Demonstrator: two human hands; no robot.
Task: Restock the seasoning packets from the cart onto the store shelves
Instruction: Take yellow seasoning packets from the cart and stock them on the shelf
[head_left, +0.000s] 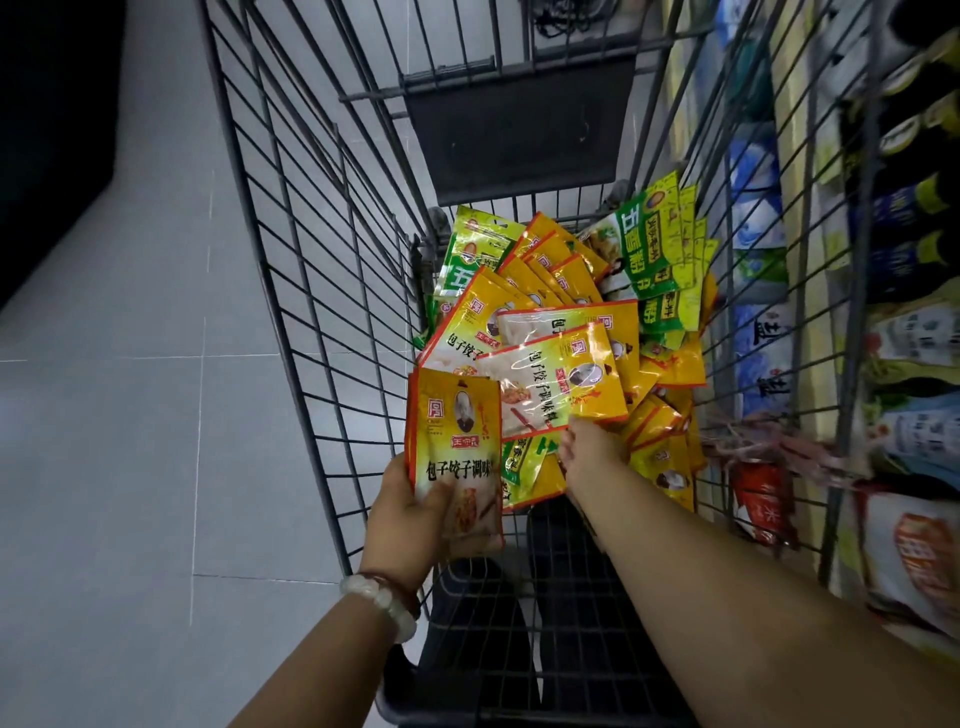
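Gripping a small upright stack of yellow seasoning packets (457, 441) in the left hand (410, 512), thumb curled across the front, fingers behind, just inside the cart's near left corner. Pinching the lower edge of one more yellow packet (558, 376) with the right hand (592, 449), lifted sideways and tilted above the pile, a little right of and beyond the held stack (fingers mostly hidden under the packet). Largest to smallest from there: grey wire cart (311, 291), dark folded seat flap (519, 130) at its far end; pale tiled floor (130, 415) to the left; store shelves (857, 312) crowded with bags and bottles along the right, blurred through the wire; heap of loose packets (545, 275) on the cart floor, yellow ones in the middle, green ones (660, 249) leaning against the far right corner and more at far left; white bead bracelet (382, 605) with a thin red one on the left wrist.
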